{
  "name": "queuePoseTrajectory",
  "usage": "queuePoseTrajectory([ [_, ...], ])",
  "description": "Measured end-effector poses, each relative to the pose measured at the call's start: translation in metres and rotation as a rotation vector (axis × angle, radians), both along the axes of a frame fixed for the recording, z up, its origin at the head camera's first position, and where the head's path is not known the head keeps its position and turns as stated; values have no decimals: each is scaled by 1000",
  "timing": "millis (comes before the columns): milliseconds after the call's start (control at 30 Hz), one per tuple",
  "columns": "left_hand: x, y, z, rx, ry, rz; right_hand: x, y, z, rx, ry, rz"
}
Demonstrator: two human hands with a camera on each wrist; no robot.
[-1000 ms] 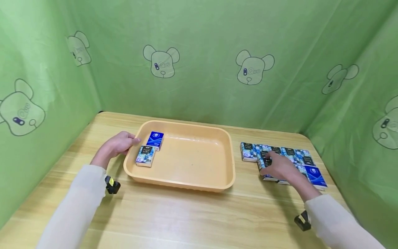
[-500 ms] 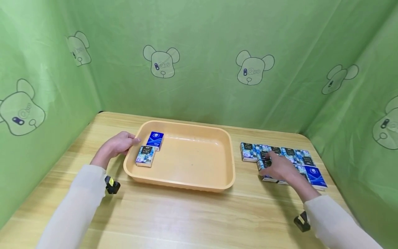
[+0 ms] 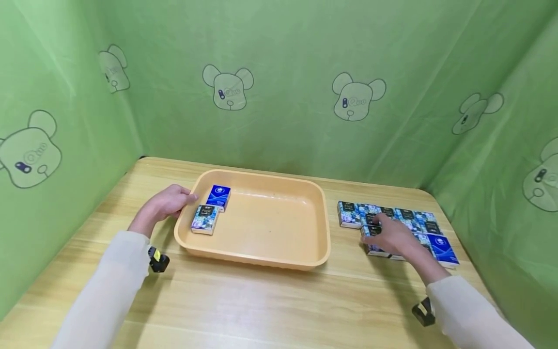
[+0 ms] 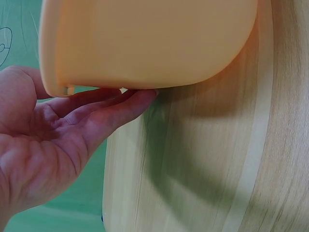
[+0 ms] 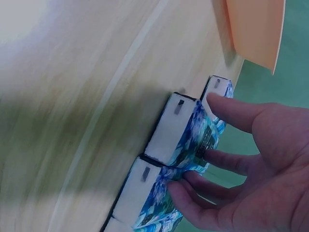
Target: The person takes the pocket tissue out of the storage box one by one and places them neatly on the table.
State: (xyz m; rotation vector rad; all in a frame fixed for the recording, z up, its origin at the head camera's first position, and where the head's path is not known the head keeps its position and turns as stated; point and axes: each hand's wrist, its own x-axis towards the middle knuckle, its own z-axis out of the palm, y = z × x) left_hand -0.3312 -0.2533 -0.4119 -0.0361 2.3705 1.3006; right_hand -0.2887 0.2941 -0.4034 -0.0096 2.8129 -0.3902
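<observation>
My left hand (image 3: 167, 201) grips the left rim of a peach plastic tray (image 3: 270, 232), thumb over the edge and fingers beneath, as the left wrist view shows. Inside, at the tray's left, lie a blue tissue pack (image 3: 219, 195) and a floral tissue pack (image 3: 204, 220). My right hand (image 3: 396, 236) is over the front-left floral tissue pack (image 5: 176, 133) of a group on the right. Its fingertips touch or hover at the floral tops, while the thumb stands apart from the fingers. The hand partly hides the packs under it in the head view.
The group forms two rows of floral packs, with another floral pack (image 3: 349, 214) at its back left and a blue tissue pack (image 3: 442, 249) at front right. Wooden tabletop (image 3: 261, 305) lies in front. Green curtains (image 3: 287, 135) enclose the back and sides.
My right thumb has moved slightly left, away from the fingers, above the same packs. The left hand and tray have stayed in place; the head view has shifted very slightly.
</observation>
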Motion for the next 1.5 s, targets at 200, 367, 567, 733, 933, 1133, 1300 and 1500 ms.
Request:
queuePoseTrajectory([
  [200,0,-1,0,3,-1,1,-4,-13,5,-8,13,-32],
  [367,1,-2,-1,8,-5,4,-12,-46,14,-72,149,-54],
  [567,0,-1,-1,6,4,1,-15,-107,24,-163,316,9],
  [733,1,-1,0,20,13,-6,-13,-165,25,-220,297,89],
  [933,1,0,0,50,7,-4,-13,-223,26,-205,243,181],
  [1133,1,0,0,56,2,-16,-12,-274,20,-183,193,216],
  [1300,-2,0,-1,48,-5,-21,-4,-316,13,-165,131,253],
  [1500,-3,-3,-3,69,-6,-19,5,-350,5,-112,37,327],
])
